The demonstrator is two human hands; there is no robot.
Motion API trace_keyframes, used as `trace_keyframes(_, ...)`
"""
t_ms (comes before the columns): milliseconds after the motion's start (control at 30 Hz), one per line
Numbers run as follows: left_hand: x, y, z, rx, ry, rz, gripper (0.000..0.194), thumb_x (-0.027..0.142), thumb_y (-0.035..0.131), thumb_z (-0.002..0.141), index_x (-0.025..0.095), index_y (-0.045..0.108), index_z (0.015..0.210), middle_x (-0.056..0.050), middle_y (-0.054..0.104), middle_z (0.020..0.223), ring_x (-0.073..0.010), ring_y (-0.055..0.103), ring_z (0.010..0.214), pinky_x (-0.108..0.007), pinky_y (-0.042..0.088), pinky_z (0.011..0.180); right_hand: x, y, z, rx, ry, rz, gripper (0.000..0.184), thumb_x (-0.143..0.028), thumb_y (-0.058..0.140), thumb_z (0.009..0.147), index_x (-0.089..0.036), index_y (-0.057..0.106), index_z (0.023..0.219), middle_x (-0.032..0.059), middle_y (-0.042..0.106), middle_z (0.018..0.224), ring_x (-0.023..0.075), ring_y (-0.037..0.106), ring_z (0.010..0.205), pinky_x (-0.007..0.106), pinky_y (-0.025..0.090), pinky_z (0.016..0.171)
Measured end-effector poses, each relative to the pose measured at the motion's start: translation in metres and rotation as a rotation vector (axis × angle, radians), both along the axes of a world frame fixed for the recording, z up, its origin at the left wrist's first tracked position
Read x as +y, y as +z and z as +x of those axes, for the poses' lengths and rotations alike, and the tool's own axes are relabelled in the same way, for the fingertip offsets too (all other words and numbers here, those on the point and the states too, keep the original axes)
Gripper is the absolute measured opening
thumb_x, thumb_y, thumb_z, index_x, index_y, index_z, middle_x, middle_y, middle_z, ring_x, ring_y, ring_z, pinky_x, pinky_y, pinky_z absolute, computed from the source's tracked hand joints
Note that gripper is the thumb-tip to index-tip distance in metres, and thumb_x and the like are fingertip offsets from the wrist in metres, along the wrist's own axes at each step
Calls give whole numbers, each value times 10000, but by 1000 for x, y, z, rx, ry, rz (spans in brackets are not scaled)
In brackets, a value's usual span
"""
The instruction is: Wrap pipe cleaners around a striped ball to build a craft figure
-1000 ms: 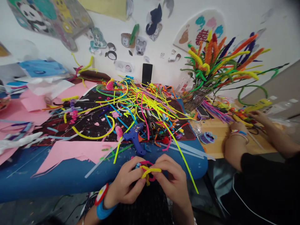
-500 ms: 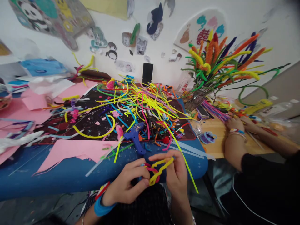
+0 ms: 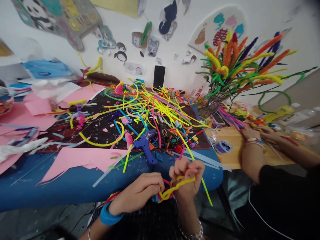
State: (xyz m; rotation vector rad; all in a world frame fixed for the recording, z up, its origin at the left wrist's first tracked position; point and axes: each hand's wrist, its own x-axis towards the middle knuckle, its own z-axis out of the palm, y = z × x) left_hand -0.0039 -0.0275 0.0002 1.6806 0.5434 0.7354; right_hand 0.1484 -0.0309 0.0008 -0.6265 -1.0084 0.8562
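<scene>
Between my two hands, just off the table's front edge, is a small bundle of bent pipe cleaners (image 3: 167,195) in yellow, pink and blue. My left hand (image 3: 147,188) pinches its left side, and my fingers hide part of it. My right hand (image 3: 188,175) is raised with the fingers curled, gripping the yellow strand that sticks out to the right. Above my hands a blue glue gun (image 3: 147,148) lies on the table edge. A long yellow-green pipe cleaner (image 3: 200,170) hangs over the edge beside my right hand.
A heap of yellow pipe cleaners (image 3: 165,106) covers the mat, with black-handled scissors (image 3: 166,133) nearby. Pink paper (image 3: 82,160) lies at left. A phone (image 3: 159,76) leans against the wall. At right stand a vase (image 3: 211,105) of pipe-cleaner stems and another person's hands (image 3: 252,133).
My right hand has turned, lifted and shifted slightly right, drawing the yellow strand outward. My left hand stays on the bundle. The view has shifted a little.
</scene>
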Motion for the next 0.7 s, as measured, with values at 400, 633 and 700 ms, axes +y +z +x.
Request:
trace_keyframes(400, -2, 5, -1, -13, -124, -171, 265, 190, 453, 937, 170, 566, 699, -4, 579, 701, -134, 553, 643, -240, 438, 646, -1, -12, 28, -503, -307, 170, 547, -646, 372, 978, -236, 545, 661, -48, 390, 439, 136, 408, 382, 280, 366, 435)
trace_keyframes(633, -2, -3, -13, -104, 87, -137, 122, 294, 540, 932, 194, 555, 863, -13, 570, 857, -176, 536, 818, -328, 417, 897, -19, 30, 64, -1000, -157, 84, 135, -253, 704, 860, -220, 671, 733, -32, 610, 541, 125, 548, 453, 242, 416, 455)
trace_keyframes(700, -3, -5, -17, -117, 138, -55, 114, 310, 574, 937, 205, 555, 898, -1, 569, 874, -182, 533, 870, -380, 313, 1051, -28, 37, 69, -1079, -166, 87, 215, -434, 674, 900, -228, 693, 842, 1, 704, 646, 161, 660, 557, 246, 499, 512)
